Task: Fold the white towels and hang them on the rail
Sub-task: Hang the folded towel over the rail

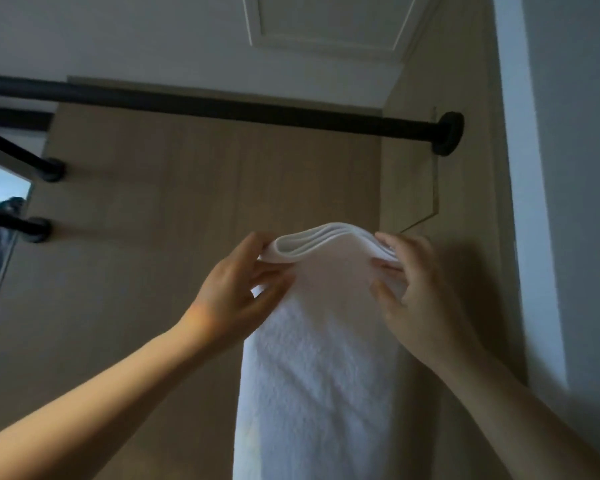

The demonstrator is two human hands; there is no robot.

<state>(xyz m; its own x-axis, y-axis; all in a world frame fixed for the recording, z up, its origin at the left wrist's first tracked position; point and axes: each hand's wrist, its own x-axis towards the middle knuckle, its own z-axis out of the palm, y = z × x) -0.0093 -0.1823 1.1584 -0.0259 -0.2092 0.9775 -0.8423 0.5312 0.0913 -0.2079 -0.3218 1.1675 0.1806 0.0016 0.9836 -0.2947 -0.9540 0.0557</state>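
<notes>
A domestic interior, seemingly a bathroom or dressing alcove: a black rail (pixel 222 109) on a round flange (pixel 449 133) spans pale wood-grain wall panels (pixel 187 188) beneath a white moulded ceiling (pixel 326 22), two shorter black bars (pixel 25 157) at left, a folded white towel (pixel 319 341) below.

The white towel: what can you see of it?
The white towel looks soft and fluffy, folded into several layers whose edges curve along its arched top. The left hand and right hand pinch that top at either side. The rest hangs down past the picture's bottom, below the black rail, not touching it.
</notes>
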